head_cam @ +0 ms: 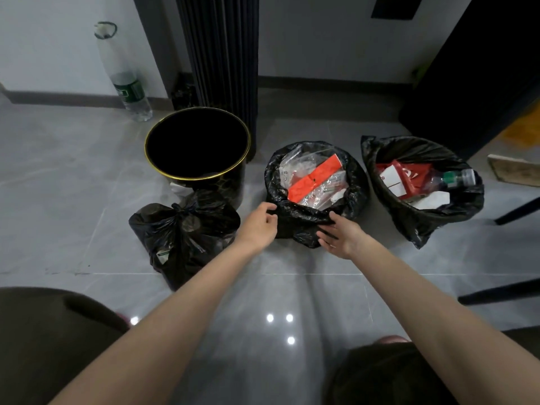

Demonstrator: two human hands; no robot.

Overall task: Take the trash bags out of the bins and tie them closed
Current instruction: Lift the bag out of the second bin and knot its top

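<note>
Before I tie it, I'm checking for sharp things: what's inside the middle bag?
The middle bag holds clear plastic wrappers and a red-orange strip on top. Anything beneath them is covered.

Open floor (277, 287) before the middle bin (315, 211); tied bag (184, 229) close left.

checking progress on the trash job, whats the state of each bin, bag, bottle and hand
left bin: upright, no bag, looks empty
tied bag: out on the floor, knotted shut
middle bag: open, full, still over its bin
right bag: open, full, still over its bin
bottle by the wall: upright, looks nearly empty
left hand: gripping the middle bag's rim
right hand: fingers on the same rim
</note>
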